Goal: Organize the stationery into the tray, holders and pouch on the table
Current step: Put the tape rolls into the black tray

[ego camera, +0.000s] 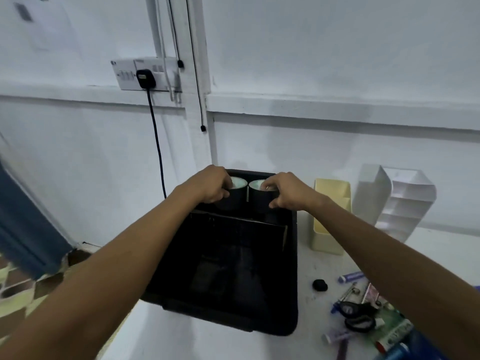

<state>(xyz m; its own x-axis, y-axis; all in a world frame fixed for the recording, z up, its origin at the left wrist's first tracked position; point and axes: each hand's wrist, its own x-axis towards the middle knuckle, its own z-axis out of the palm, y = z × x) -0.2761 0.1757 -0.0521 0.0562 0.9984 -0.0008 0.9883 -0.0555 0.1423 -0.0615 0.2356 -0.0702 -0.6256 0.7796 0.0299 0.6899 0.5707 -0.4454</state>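
1. Both bare arms reach forward to the middle of the frame, over a black rectangular plastic tray (pixel 292 268) that sits on the white counter (pixel 207 344).
2. The left hand (pixel 211 187) is clenched around a black cylindrical holder (pixel 235 197) at the far end of the tray — fingers wrapped over its rim and outer wall.
3. The right hand (pixel 284 190) has its grip on a second black cylindrical holder (pixel 259 197), fingertips hooked inside the rim and thumb against the near side.
4. The two holders stand upright, just beside each other, pale green inside; whether they touch I cannot tell.
5. Right of the tray stands a pale yellow rectangular plastic holder (pixel 330 229), and beyond it a white slanted plastic organiser with tiers (pixel 400 203).
6. At the lower right of the frame loose stationery lies on the counter — black-handled scissors (pixel 358 317), a small black round object (pixel 320 285), a blue-and-white marker (pixel 350 276) and several more pens, blurred.
7. At the upper left of the frame a white wall socket (pixel 145 74) holds a black plug (pixel 146 78).
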